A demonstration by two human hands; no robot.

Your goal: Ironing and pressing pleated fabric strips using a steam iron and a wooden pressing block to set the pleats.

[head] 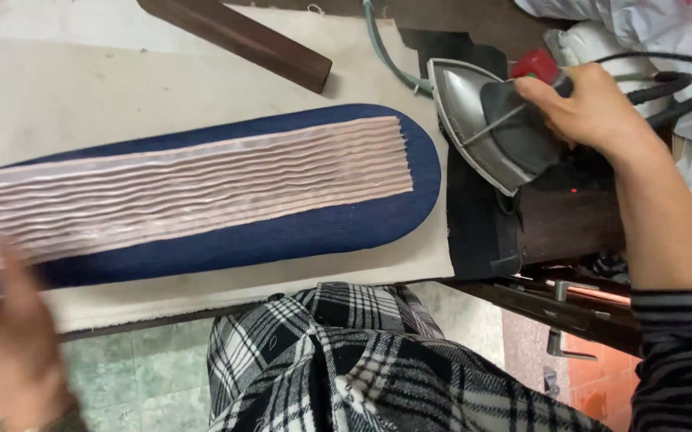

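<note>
Pink pleated strip (186,188), one; right hand (594,108) grips one iron (490,124); left hand (10,336) blurred, open

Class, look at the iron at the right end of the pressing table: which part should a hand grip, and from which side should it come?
Grip the dark handle on the iron's back, coming from the wide rear end at the right, as the right hand does. The handle runs along the body, so fingers can wrap it. The bare metal soleplate edge and pointed tip face the pleated strip; probably hot, so avoid them.

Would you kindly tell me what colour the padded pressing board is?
Dark navy blue padded pressing board, clearest in the head view.
</note>
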